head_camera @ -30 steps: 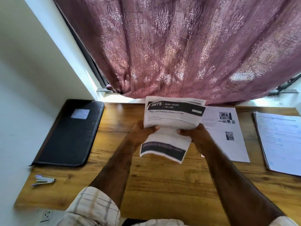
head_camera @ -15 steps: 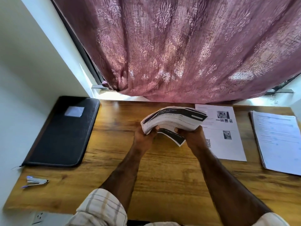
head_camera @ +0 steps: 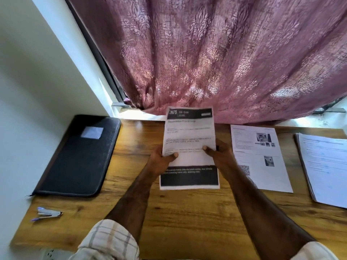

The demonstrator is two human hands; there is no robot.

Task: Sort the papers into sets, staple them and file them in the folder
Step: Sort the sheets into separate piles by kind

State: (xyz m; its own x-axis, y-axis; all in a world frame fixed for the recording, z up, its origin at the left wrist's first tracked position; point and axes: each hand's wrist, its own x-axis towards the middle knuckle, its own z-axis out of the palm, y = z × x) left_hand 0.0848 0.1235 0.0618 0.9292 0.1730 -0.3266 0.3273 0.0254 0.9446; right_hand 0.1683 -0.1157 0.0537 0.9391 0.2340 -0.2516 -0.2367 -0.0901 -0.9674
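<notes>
Overhead, we see the left hand (head_camera: 163,158) and right hand (head_camera: 220,153) each closing a grip on a side edge of a printed paper set (head_camera: 189,147), held flat above the wooden desk (head_camera: 187,212). Left lie a black folder (head_camera: 78,158) and stapler (head_camera: 49,213); right, a loose sheet (head_camera: 261,158) and paper stack (head_camera: 324,167).

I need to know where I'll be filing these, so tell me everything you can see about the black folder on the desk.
The black folder lies flat and closed on the left part of the wooden desk, its far end near the wall and window ledge. It looks like grained leather or imitation leather, with rounded corners and a stitched or zipped edge. A small pale rectangular window or label sits near its far end. A loose thread sticks out at its near left corner. Neither hand touches it.
</notes>
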